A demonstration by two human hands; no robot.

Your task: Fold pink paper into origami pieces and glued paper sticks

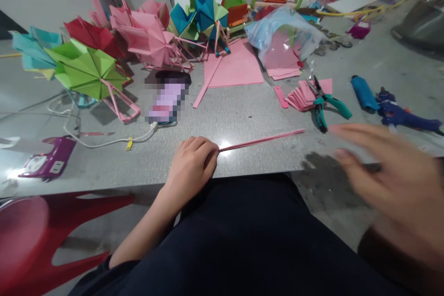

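My left hand (192,164) rests at the front edge of the grey table (243,115), its fingers curled and pinched on one end of a thin rolled pink paper stick (263,140) that lies across the table to the right. My right hand (388,180) hovers at the right, blurred by motion, its fingers stretched out and apart with nothing in them. It is just below the teal-handled pliers (324,104) and near the blue glue gun (404,115).
Folded paper pinwheels in green (86,69), pink (149,37), red and blue stand at the back. Pink paper sheets (236,64), a plastic bag (280,32), folded pink pieces (301,97), a phone (166,101) with a cable, a purple power strip (46,162) and a red stool (52,236) are around.
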